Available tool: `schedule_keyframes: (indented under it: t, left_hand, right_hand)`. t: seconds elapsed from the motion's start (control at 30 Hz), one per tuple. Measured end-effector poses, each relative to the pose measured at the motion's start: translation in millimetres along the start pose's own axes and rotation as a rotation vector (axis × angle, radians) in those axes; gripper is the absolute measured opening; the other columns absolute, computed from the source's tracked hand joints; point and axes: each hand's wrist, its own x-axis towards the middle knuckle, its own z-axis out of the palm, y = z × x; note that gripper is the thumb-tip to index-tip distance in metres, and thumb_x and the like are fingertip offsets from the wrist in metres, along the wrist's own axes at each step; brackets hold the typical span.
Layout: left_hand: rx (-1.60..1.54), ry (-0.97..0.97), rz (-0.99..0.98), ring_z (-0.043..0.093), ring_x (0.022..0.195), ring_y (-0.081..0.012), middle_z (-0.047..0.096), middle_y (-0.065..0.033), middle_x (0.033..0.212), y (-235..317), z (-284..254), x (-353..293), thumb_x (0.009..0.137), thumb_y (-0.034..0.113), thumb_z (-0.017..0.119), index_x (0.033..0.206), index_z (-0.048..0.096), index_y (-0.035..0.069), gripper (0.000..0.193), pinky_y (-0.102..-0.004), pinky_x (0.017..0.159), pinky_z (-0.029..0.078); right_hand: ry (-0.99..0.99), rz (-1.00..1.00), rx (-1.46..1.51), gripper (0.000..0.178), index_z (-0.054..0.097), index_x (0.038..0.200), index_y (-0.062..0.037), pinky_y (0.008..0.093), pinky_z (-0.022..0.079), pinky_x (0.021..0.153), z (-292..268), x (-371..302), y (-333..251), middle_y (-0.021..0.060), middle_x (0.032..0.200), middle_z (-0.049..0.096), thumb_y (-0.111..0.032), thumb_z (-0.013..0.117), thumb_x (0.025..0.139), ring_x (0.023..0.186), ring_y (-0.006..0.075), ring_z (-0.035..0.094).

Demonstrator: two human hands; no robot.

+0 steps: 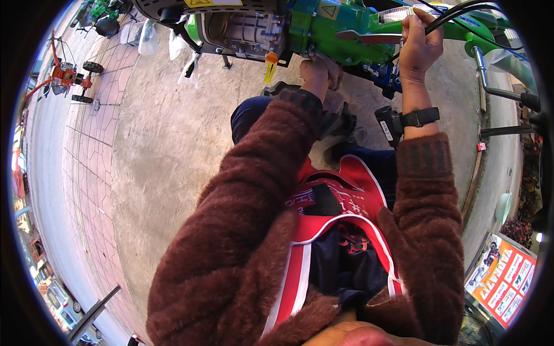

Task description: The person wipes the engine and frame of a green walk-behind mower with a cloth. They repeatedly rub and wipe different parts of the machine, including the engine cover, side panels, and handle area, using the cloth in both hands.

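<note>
Two bare hands are at work on a green cast-metal machine housing [320,29], which stands directly in front of the person at the top of the view. Left hand [318,72]: positioned at the lower edge of the housing, back of the hand uppermost, fingers bent; the fingertips are hidden, so how far open this grip is, and whether it has hold of anything, cannot be told. Right hand [420,49]: raised at the right part of the machine, fingers curled in toward the thumb, just beside a bundle of black cables [459,12]; whether the grip has closed on a cable or on another slim part cannot be told.

Adjoining the housing on the left is a silver-grey ribbed metal engine block [254,32]. An orange-topped yellow strip [270,66] hangs below it, left of the left hand. A blue metal part [390,83] sits beneath the right hand. A black wristband [420,117] encircles the right wrist, above the cuff of a brown fuzzy jacket [236,167].

Surroundings: grey concrete floor [167,144] below the machine; pinkish paving [95,135] farther left, bearing an orange two-wheeled machine [63,76].
</note>
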Motion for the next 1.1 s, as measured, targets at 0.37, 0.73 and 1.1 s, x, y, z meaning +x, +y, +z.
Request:
schedule_keyframes:
  t: [0.37, 0.73, 1.1]
  left_hand:
    - [0.911, -0.071, 0.346, 0.069, 0.092, -0.0396, 0.070, -0.0255, 0.095, -50, 19, 73, 0.097, 0.029, 0.049, 0.109, 0.065, -0.004, 0.039, -0.0465, 0.075, 0.055]
    - [-0.632, -0.139, -0.100, 0.067, 0.089, -0.0263, 0.067, -0.0138, 0.108, -15, 18, 33, 0.104, 0.020, 0.037, 0.121, 0.058, 0.004, 0.032, -0.0379, 0.071, 0.057]
    - [-0.336, -0.419, -0.108, 0.065, 0.093, -0.0279, 0.062, -0.0147, 0.109, -35, 34, 26, 0.098, 0.011, 0.040, 0.118, 0.056, 0.006, 0.026, -0.0438, 0.071, 0.055]
  right_hand:
    - [0.078, 0.161, 0.010, 0.008, 0.061, 0.102, -0.0050, 0.0194, 0.036, 0.052, 9, -6, -11, -0.0043, 0.074, 0.052, -0.010, 0.061, 0.095, 0.059, 0.0039, 0.046]
    - [0.067, 0.099, -0.011, 0.010, 0.061, 0.102, -0.0041, 0.0191, 0.036, 0.053, 8, -6, -10, -0.0037, 0.074, 0.053, -0.011, 0.061, 0.095, 0.060, 0.0046, 0.047]
    - [0.083, 0.121, 0.015, 0.010, 0.062, 0.101, -0.0038, 0.0198, 0.037, 0.054, 10, -6, -12, -0.0030, 0.075, 0.054, -0.010, 0.062, 0.094, 0.061, 0.0051, 0.048]
